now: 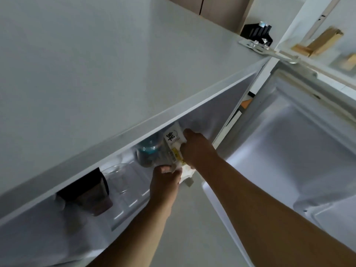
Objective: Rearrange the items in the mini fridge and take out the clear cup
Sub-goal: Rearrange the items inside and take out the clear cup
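Observation:
I look down over the grey top of the mini fridge (96,74) into its open front. My right hand (196,147) grips a white carton (173,138) with black characters and a yellow label, at the right end of the shelf. My left hand (165,182) holds the carton's lower end from below. Left of the carton stands a bottle with a teal cap (149,151). Further left sits the clear cup (119,176), upright and untouched. A dark cup with a black lid (90,193) stands at the far left.
The fridge door (289,151) is swung open to the right, its white inner liner facing me. A metal hinge (269,51) sits at the top right corner. Behind it lie a black object (256,33) and wooden pieces (317,43). Grey floor shows below.

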`<state>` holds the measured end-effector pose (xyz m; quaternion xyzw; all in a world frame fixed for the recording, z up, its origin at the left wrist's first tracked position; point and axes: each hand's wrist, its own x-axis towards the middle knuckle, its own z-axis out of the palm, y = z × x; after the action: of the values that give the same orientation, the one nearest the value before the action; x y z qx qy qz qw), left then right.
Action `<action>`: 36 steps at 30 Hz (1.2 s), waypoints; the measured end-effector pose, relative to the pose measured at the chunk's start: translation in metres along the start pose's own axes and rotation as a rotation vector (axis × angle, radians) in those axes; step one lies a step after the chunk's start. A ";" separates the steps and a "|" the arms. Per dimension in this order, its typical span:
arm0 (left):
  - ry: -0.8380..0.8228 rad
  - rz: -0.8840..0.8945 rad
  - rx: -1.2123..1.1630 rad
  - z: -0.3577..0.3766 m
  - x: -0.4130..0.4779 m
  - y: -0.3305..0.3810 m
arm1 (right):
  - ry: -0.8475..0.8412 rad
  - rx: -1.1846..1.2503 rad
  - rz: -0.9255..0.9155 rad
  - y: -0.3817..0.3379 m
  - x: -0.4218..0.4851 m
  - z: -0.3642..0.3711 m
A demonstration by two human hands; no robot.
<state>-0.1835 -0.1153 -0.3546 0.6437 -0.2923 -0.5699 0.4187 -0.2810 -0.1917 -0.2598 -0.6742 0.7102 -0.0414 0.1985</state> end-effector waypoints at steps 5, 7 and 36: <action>-0.032 0.017 -0.016 0.016 0.020 0.025 | 0.123 0.004 -0.108 -0.006 0.028 0.006; -0.045 0.005 0.016 0.013 0.020 0.029 | 0.161 0.080 -0.095 -0.009 0.027 0.007; 0.268 -0.070 -0.199 -0.049 -0.041 -0.035 | 0.123 0.087 -0.266 0.019 -0.062 0.123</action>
<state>-0.1462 -0.0529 -0.3650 0.6792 -0.1533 -0.5193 0.4956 -0.2564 -0.1038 -0.3642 -0.7493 0.6229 -0.1393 0.1767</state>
